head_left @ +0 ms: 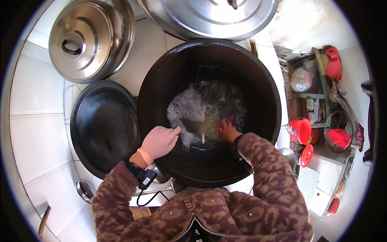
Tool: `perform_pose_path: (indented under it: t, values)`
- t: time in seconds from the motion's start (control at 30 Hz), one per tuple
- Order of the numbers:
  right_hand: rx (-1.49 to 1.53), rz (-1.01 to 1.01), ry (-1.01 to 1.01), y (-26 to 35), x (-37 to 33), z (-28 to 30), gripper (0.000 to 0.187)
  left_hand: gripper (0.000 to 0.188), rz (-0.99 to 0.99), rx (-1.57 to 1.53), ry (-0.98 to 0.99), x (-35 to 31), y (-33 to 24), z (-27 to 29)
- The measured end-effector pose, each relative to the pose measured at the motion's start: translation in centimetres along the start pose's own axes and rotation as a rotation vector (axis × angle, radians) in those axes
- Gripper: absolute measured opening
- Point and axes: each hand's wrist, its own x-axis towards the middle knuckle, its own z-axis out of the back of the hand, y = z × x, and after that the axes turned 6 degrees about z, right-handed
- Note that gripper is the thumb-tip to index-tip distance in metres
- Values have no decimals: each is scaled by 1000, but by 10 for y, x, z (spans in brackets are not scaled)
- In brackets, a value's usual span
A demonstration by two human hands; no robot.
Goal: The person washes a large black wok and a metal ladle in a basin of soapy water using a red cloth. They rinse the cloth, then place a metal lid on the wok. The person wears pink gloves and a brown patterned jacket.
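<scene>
A large, deep dark wok is set in the white counter in front of me, with foamy water in its bottom. My right hand reaches down into the water on the right side. Its fingers are bent around or against something reddish, which water and blur keep me from making out. My left hand, in a pale pink glove, hovers over the wok's near-left rim with the fingers partly stretched and nothing visible in them. A small white streak shows in the water between my hands.
A smaller dark wok sits to the left. Two steel lids rest behind. Steel ladles lie by the near rim. At right are a red bucket, a red lid and a cluttered shelf.
</scene>
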Motion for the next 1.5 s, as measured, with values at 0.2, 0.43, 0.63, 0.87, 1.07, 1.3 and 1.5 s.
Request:
perform_pose_path:
  t: [0.2,0.43,0.63,0.87,1.07,1.3,1.5]
  values:
    - [306,283,312,62,-20,49,47,25,-29,-49,-114,-3,6,-3]
    - [534,0,-403,67,60,84,38,26,7,-49,-101,-3,6,-1]
    - [372,-67,-588,67,113,75,19,28,16,-78,-137,-2,9,-3]
    - [590,120,-524,60,69,90,22,37,134,-62,-158,1,6,-6]
    - [707,149,-692,66,12,120,21,44,352,-51,-113,6,0,-9]
    - [356,188,-905,92,-35,154,27,60,572,-661,72,13,-41,-39]
    - [423,207,-852,96,-46,164,37,64,615,-826,68,16,-43,-48]
